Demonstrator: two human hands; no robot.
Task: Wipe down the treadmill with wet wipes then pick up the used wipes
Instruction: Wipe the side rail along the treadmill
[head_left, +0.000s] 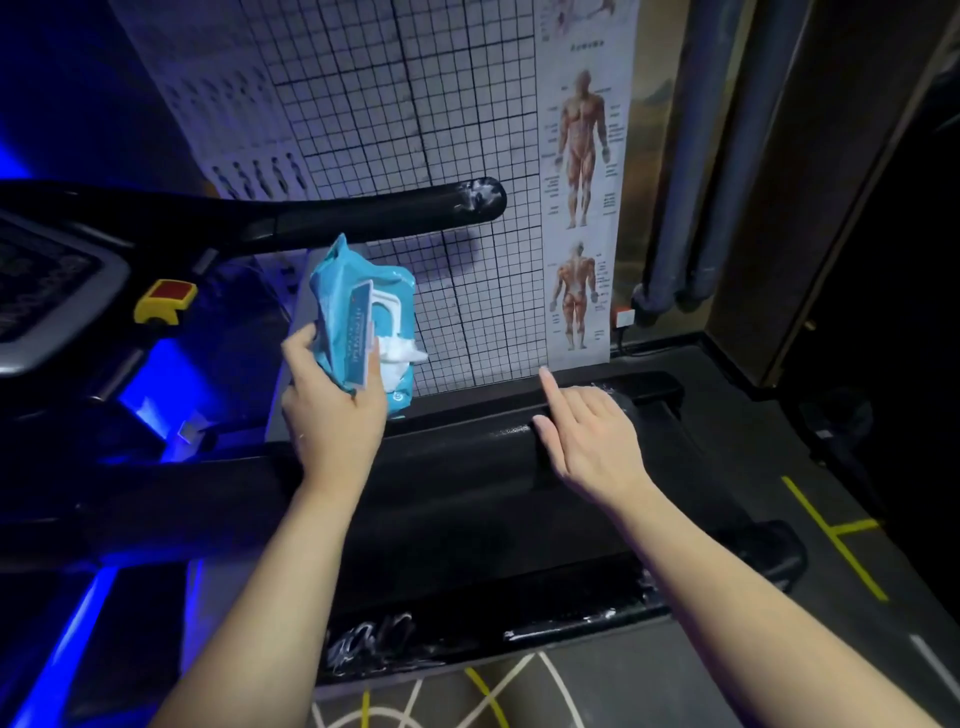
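In the head view the left hand (332, 410) is raised at about 10 o'clock from the picture's centre. Its thumb and fingers are curled around the lower end of a blue wet wipes pack (363, 306) and grip it upright. The pack's lid flap (361, 332) stands open, and one white wipe (402, 356) sticks out of the opening toward 3 o'clock, crumpled.

The right hand (587, 436) is at about 4 o'clock, palm down and holding nothing. Its fingers are loose and the index finger points straight toward 12 o'clock. It is above the far side rail of the treadmill (467, 493) – whether it touches the rail, I cannot tell.

The black treadmill deck runs across from 9 to 3 o'clock under both forearms. Its handrail (363, 208) passes above the pack at 11 o'clock, with shiny streaks on its round end. The near rail at 6 o'clock has such streaks too.
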